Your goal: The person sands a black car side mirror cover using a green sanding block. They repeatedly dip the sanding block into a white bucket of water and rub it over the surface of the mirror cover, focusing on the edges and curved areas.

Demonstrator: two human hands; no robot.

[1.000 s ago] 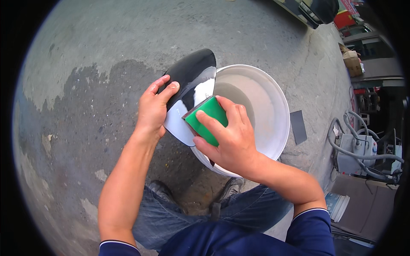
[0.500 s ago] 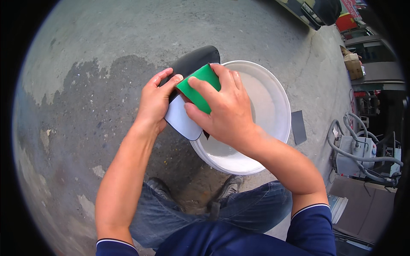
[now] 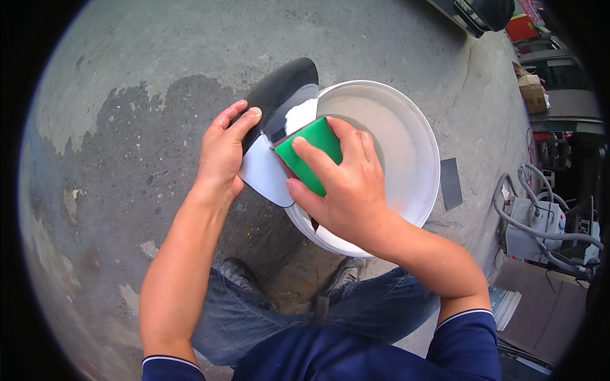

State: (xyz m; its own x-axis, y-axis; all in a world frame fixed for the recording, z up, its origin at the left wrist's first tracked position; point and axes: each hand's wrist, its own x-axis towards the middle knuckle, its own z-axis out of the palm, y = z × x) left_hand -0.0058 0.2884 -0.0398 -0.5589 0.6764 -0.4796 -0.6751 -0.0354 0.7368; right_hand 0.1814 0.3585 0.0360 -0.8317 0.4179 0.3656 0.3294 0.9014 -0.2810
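My left hand (image 3: 219,149) grips the left edge of a curved, glossy black panel (image 3: 279,92) with a pale lower section (image 3: 264,166), its thumb lying on the front. The panel leans over the left rim of a white bucket (image 3: 427,120) with cloudy water (image 3: 375,143) inside. In my right hand (image 3: 352,181) is a green sanding block (image 3: 311,152), held by thumb and fingers against the panel's right side. A dark sheet shows along the block's left edge; the face toward the panel is hidden. Bright reflections lie on the panel's black part above the block.
A dark grey rectangular sheet (image 3: 451,184) lies on the concrete floor right of the bucket. Farther right stands a grey box with thick hoses (image 3: 534,228). A cardboard box (image 3: 532,92) is at the far right. Wet floor (image 3: 152,152) spreads to the left. My shoes (image 3: 346,273) are near the bucket.
My right hand has drawn the green sanding block down and to the right across the panel, baring more of its glossy black surface. The left hand and panel have shifted slightly.
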